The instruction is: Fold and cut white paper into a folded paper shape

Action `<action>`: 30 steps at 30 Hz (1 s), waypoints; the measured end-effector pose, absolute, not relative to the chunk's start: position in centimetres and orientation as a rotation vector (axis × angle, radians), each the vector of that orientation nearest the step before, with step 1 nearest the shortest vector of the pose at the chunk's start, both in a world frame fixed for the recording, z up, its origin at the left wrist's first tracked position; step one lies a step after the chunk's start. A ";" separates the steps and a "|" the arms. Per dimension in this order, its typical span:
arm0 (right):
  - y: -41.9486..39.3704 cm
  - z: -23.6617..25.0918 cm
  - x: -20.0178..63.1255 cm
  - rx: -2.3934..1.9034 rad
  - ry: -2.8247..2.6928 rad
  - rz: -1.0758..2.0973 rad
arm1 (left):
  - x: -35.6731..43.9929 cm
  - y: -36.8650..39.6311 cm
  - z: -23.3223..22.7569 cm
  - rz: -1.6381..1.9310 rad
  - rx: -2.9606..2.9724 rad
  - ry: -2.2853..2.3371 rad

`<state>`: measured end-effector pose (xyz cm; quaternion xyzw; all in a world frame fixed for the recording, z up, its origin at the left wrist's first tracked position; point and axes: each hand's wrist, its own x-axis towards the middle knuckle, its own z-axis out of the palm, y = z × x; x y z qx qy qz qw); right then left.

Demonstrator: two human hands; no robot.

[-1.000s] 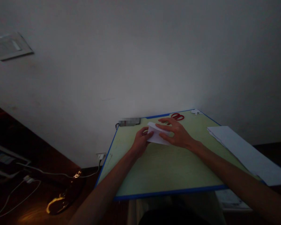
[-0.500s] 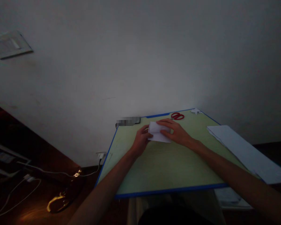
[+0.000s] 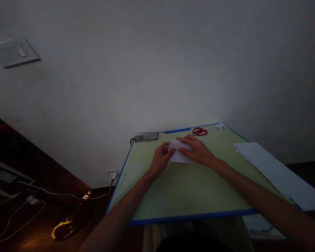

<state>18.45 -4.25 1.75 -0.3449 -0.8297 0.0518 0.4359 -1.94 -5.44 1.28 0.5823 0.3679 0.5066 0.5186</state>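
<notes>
Hanging on the wall at far left, a pale wall plate (image 3: 14, 51) shows no writing that can be read. Lower down and further right, a white plug (image 3: 113, 175) sits in a socket just beside the left edge of the blue-rimmed table (image 3: 186, 192). On that table's back left corner lies a dark, flat object (image 3: 146, 137), its top blurred into blocks, so any brand or label there is lost

Next comes the left hand (image 3: 161, 155), pinching the left end of a small piece of white paper (image 3: 179, 156), thumb on the near face, fingers partly hidden behind. The paper lies directly between the 2 hands, over the middle of the table towards the back, its long axis running roughly left to right, from 1 hand to the other. Neither hand is nearer: both touch it. Whether its lower edge meets the table I cannot tell. The right hand (image 3: 198, 150) has its fingers along the upper edge and its thumb on the near face, half closed around the right end

Just beyond those fingers lie red-handled scissors (image 3: 200, 131), then white scraps (image 3: 221, 126) at the back right corner. Furthest right, white sheets (image 3: 275, 175) overhang the table's edge, with no print legible
</notes>
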 end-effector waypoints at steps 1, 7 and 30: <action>-4.2 1.8 18.5 -0.856 -2.062 0.124 | -1.9 -5.5 1.3 1.213 1.397 0.880; -4.1 1.7 18.6 -0.834 -2.070 0.032 | -1.8 -5.5 1.4 1.222 1.442 0.955; -4.2 1.9 19.2 -0.738 -2.284 -0.014 | -1.8 -5.0 1.1 1.256 1.242 0.942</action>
